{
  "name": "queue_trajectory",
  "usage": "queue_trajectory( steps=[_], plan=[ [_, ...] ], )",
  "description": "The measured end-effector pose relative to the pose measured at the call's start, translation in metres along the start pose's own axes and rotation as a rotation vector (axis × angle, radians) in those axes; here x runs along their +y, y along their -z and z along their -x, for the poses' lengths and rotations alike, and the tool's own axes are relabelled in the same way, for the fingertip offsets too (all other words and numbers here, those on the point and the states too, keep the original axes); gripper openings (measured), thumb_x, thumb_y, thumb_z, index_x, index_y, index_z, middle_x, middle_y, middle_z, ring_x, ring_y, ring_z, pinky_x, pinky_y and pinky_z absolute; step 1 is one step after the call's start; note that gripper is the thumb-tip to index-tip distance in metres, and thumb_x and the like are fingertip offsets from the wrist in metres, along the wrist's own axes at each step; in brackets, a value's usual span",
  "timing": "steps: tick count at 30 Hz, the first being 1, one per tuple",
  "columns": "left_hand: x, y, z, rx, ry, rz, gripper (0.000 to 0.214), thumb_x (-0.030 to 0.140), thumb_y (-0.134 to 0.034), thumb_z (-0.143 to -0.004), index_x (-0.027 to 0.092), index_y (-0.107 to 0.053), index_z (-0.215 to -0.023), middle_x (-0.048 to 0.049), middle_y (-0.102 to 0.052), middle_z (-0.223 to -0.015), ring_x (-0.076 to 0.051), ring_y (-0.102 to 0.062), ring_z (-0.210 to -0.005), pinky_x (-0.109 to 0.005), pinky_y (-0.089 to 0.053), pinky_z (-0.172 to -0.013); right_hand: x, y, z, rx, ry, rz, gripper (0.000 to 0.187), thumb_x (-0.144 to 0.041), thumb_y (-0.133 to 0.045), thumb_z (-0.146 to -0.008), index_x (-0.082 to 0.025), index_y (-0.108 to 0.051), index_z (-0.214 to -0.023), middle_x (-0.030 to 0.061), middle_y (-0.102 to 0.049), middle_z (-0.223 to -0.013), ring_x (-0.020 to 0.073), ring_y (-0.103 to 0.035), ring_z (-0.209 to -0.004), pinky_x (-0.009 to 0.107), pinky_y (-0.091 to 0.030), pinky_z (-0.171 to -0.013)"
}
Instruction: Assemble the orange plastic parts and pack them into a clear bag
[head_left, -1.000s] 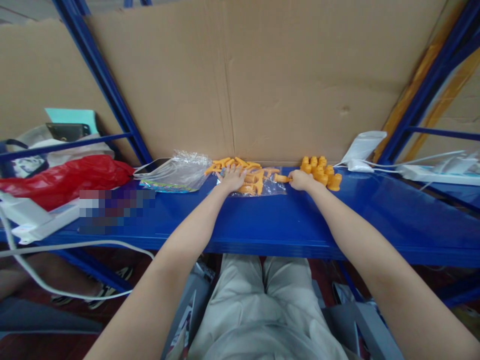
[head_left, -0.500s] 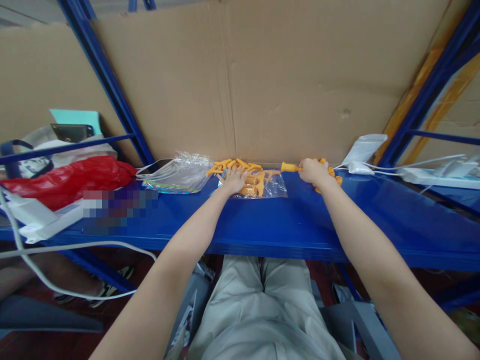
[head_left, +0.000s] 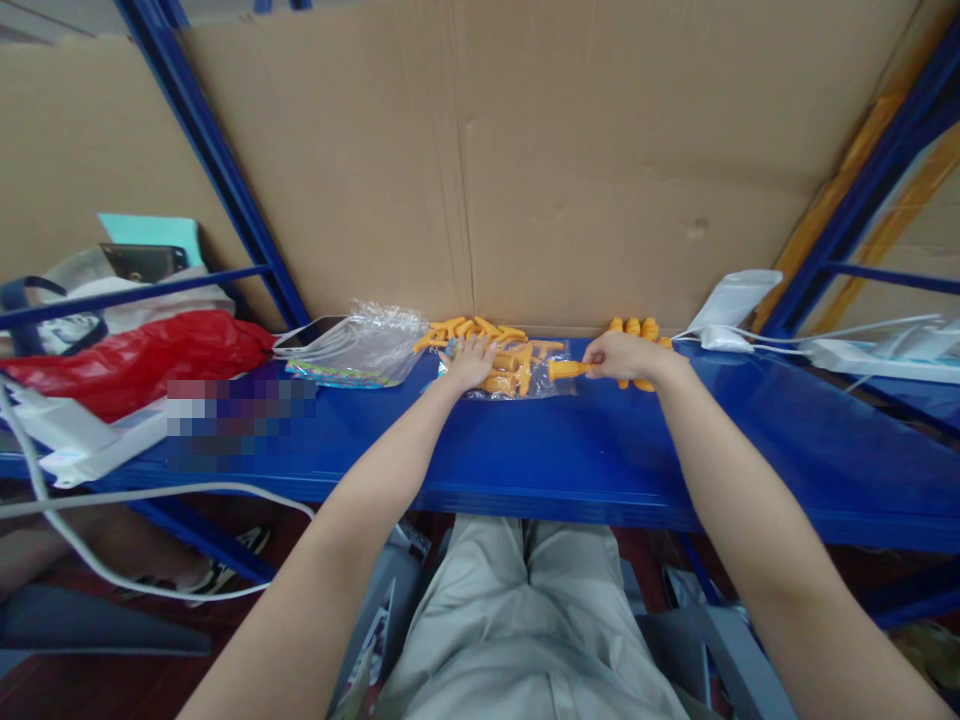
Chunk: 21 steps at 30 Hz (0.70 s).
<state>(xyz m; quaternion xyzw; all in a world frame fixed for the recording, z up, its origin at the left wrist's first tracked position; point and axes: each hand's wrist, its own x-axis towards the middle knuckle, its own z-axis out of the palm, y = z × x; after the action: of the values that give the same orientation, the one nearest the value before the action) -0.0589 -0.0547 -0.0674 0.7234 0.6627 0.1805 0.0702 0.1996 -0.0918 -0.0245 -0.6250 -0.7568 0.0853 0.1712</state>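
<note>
My left hand (head_left: pixel 471 364) lies with fingers spread on a clear plastic bag (head_left: pixel 541 384) that has several orange plastic pieces (head_left: pixel 504 380) in it. Between the fingertips of my right hand (head_left: pixel 616 355) is an orange plastic piece with a wide, flared end (head_left: pixel 566 369). That end points left, over the bag's right side by its mouth. More orange pieces (head_left: pixel 643 384) sit in a group behind and below my right hand, partly covered by it. Beyond my left hand, loose orange branching pieces (head_left: pixel 469 327) lie in a heap along the cardboard.
A stack of clear plastic bags (head_left: pixel 367 350) lies left of the heap. Further left are a red plastic bag (head_left: pixel 150 355) and a white power strip (head_left: pixel 97 450) with a cable. A white adapter (head_left: pixel 724 337) and cables lie to the right. Cardboard (head_left: pixel 562 170) walls the blue table (head_left: pixel 525 460).
My right hand has moved left and slightly nearer, bringing the orange piece from beside the bag to its right end. My left hand stays in place.
</note>
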Motion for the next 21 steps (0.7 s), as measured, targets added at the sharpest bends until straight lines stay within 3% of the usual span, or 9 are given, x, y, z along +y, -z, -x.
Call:
queue_trajectory(
  steps=[3,8,10,13,17,21],
  plan=[
    [0.001,0.001,0.002,-0.005,-0.006,0.027,0.062,0.045,-0.015,-0.101,0.023,-0.033,-0.156,-0.0043,-0.022,-0.165,-0.032,-0.012,-0.154,-0.067,-0.014,-0.12,-0.001,-0.007,-0.004,-0.135,0.175,-0.08,0.01,-0.029,-0.078,-0.073,-0.02,-0.073,-0.071,0.0052,-0.073,-0.075,0.0251,-0.068,-0.08,0.04,-0.051,-0.08],
    [-0.003,0.002,0.003,0.086,-0.079,0.066,0.055,0.039,-0.023,-0.102,0.021,-0.044,-0.149,-0.0106,-0.037,-0.16,-0.032,-0.027,-0.15,-0.064,-0.019,-0.12,0.013,-0.012,-0.013,-0.102,0.252,-0.185,0.012,-0.032,-0.077,-0.072,-0.021,-0.071,-0.069,0.003,-0.07,-0.069,0.0221,-0.065,-0.073,0.04,-0.051,-0.078],
    [-0.003,0.003,0.002,0.137,-0.221,0.079,0.051,0.034,-0.026,-0.102,0.018,-0.049,-0.145,-0.013,-0.045,-0.155,-0.029,-0.035,-0.147,-0.059,-0.023,-0.121,0.02,-0.015,-0.015,-0.082,0.229,-0.171,0.013,-0.029,-0.077,-0.071,-0.02,-0.07,-0.066,0.004,-0.069,-0.067,0.023,-0.065,-0.072,0.04,-0.051,-0.077],
    [0.006,0.007,0.005,0.146,-0.555,0.081,0.046,0.023,-0.031,-0.1,0.021,-0.053,-0.141,-0.0104,-0.049,-0.152,-0.023,-0.037,-0.146,-0.053,-0.026,-0.121,0.028,-0.018,-0.018,-0.053,0.206,-0.134,0.011,-0.026,-0.077,-0.072,-0.02,-0.07,-0.066,0.0061,-0.069,-0.068,0.0256,-0.066,-0.076,0.041,-0.051,-0.078],
    [0.037,0.014,0.011,0.039,-0.849,-0.066,0.056,0.003,-0.038,-0.088,0.027,-0.059,-0.133,-0.0052,-0.038,-0.16,-0.023,-0.025,-0.152,-0.061,-0.019,-0.12,0.038,-0.019,-0.021,-0.015,0.161,-0.029,0.005,-0.024,-0.076,-0.074,-0.021,-0.073,-0.071,0.0098,-0.071,-0.075,0.0302,-0.068,-0.086,0.045,-0.05,-0.082],
    [0.071,0.019,0.012,-0.168,-0.891,-0.262,0.054,-0.004,-0.042,-0.079,0.022,-0.067,-0.119,-0.0076,-0.037,-0.16,-0.027,-0.02,-0.153,-0.068,-0.017,-0.118,0.052,-0.02,-0.024,0.023,0.192,0.051,0.007,-0.026,-0.075,-0.075,-0.02,-0.073,-0.072,0.0132,-0.073,-0.084,0.0309,-0.068,-0.09,0.045,-0.05,-0.084]
  ],
)
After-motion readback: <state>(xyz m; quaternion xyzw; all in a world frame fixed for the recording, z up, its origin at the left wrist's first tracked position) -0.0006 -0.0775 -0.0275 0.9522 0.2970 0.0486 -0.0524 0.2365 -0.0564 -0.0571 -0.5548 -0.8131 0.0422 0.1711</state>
